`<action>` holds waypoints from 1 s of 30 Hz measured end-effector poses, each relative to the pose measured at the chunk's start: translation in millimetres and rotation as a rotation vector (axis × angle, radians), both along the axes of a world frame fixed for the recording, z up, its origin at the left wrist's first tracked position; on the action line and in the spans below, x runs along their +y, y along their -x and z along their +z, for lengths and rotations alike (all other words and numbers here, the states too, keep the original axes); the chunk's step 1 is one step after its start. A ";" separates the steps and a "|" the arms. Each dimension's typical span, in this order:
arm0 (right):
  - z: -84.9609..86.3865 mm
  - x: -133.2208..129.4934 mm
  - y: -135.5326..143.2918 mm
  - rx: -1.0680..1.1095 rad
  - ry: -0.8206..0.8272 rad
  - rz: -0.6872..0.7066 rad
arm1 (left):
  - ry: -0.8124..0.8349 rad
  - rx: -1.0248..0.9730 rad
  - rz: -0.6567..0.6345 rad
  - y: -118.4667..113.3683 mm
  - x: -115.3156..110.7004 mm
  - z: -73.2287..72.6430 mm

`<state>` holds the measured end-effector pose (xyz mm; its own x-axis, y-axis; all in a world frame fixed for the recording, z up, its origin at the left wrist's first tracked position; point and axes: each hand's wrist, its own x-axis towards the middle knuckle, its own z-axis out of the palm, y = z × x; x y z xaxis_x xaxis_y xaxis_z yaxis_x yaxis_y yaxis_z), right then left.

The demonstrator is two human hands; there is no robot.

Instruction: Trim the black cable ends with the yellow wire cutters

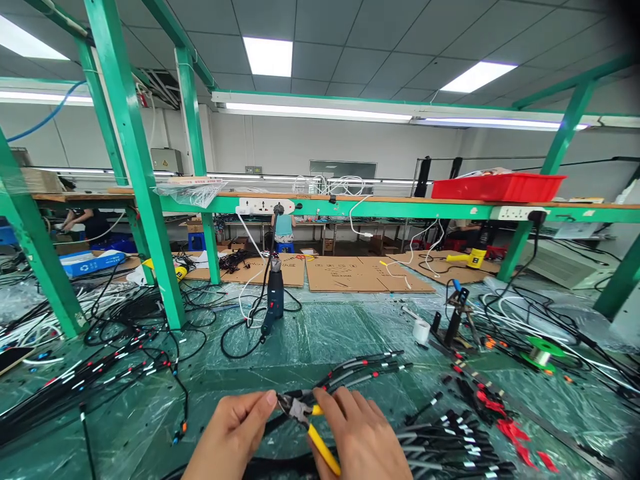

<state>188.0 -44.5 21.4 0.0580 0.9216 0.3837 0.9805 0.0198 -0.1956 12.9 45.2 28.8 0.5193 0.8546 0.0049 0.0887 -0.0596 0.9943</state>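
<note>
- Apparently we are mid-step: our left hand [237, 430] pinches at the nose of the yellow-handled pliers [301, 411], on what we cannot tell; our right hand [363, 437] grips them above the tabletop [335, 327].
- Cables [455, 443] lie alongside; how many are finished, we cannot tell.

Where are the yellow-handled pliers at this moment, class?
The yellow-handled pliers are near the bottom centre of the head view, held in the right hand, their tips close to the left hand.
</note>
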 end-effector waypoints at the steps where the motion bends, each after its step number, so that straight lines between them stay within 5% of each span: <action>1: 1.7 0.1 -0.4 -0.022 0.000 -0.001 | 0.000 -0.002 -0.006 0.2 0.2 0.6; 9: 12.9 -0.2 -2.1 -0.101 0.034 0.002 | -0.012 0.017 -0.046 2.0 0.7 1.0; 30: 17.6 2.6 0.3 0.233 0.264 0.112 | 0.036 -0.028 -0.061 2.0 1.1 0.0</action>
<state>187.7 -41.9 39.0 0.0092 0.9927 0.1206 0.9035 0.0435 -0.4264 10.8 46.3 28.8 0.5704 0.8213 -0.0100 0.0585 -0.0285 0.9979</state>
